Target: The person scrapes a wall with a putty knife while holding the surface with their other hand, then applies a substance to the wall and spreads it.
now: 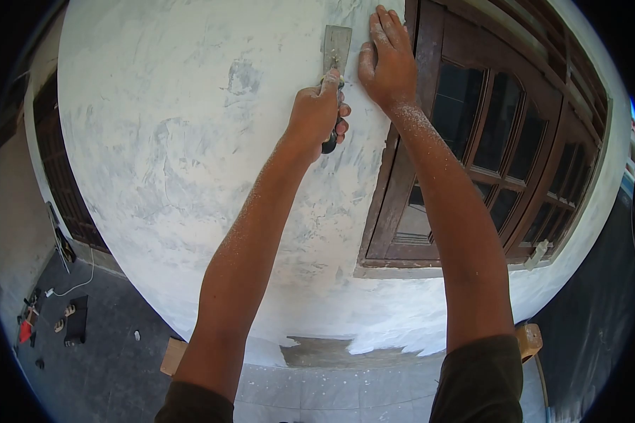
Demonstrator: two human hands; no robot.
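Observation:
My left hand [316, 116] is closed around the dark handle of a putty knife [337, 46]. The knife points upward, its wide metal blade lying over the white wall [190, 176], which has patchy grey smears. Just right of the blade, my right hand [391, 67] rests with fingers stretched out along the wall's edge beside the brown window frame [428, 56]. White dust speckles both hands and forearms.
Brown wooden shutters with glass panes [497, 120] fill the right side. Below the wall lies a grey sheet [310, 395]. Sandals [65, 317], a white cable [81, 282] and a cardboard box [173, 356] are on the dark floor at left.

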